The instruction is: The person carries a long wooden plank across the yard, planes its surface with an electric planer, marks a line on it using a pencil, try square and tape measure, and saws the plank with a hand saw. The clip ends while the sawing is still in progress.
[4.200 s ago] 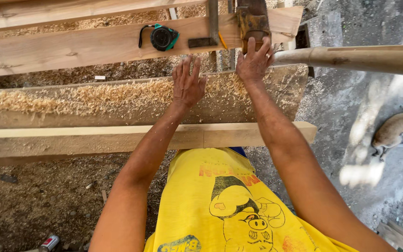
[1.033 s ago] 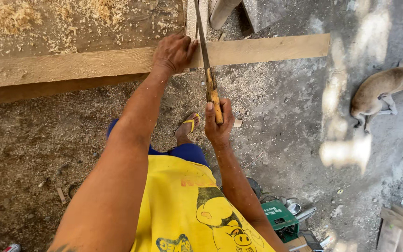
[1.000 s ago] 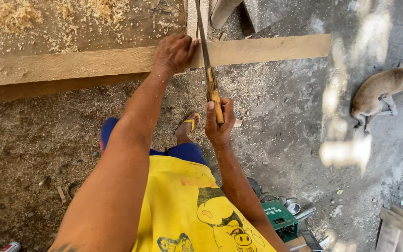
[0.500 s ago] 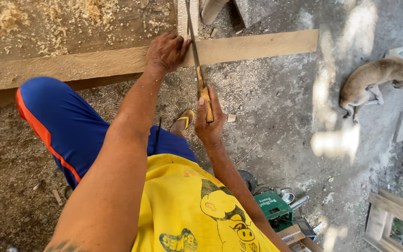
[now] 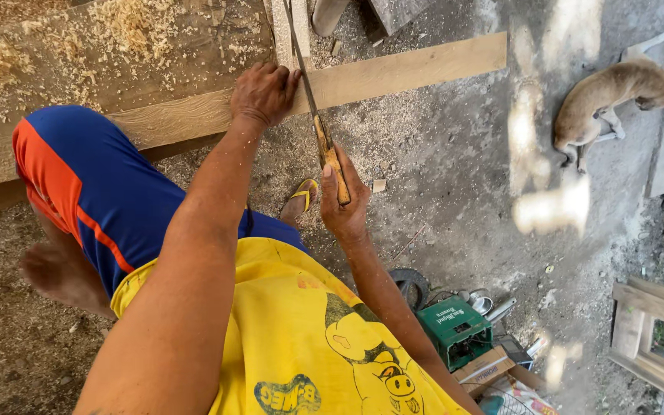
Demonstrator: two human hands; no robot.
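My left hand (image 5: 263,94) presses flat on a long pale wooden plank (image 5: 409,65) that runs across the upper part of the head view. My right hand (image 5: 343,201) grips the wooden handle of a handsaw (image 5: 313,100), whose thin blade crosses the plank just right of my left fingers. My left knee, in blue shorts with orange trim (image 5: 78,180), is raised toward the plank. My yellow-sandalled foot (image 5: 299,200) stands on the ground below the saw.
Sawdust and shavings cover a wider board (image 5: 78,54) behind the plank. A tan dog (image 5: 609,96) lies on the concrete at right. A green power tool (image 5: 455,330), a cardboard box and small metal parts sit near my right elbow. A wooden frame (image 5: 655,338) stands at lower right.
Earlier both hands were up at a higher beam; now the left hand holds the plank and the right holds the saw. In the last second my left knee rose into view.
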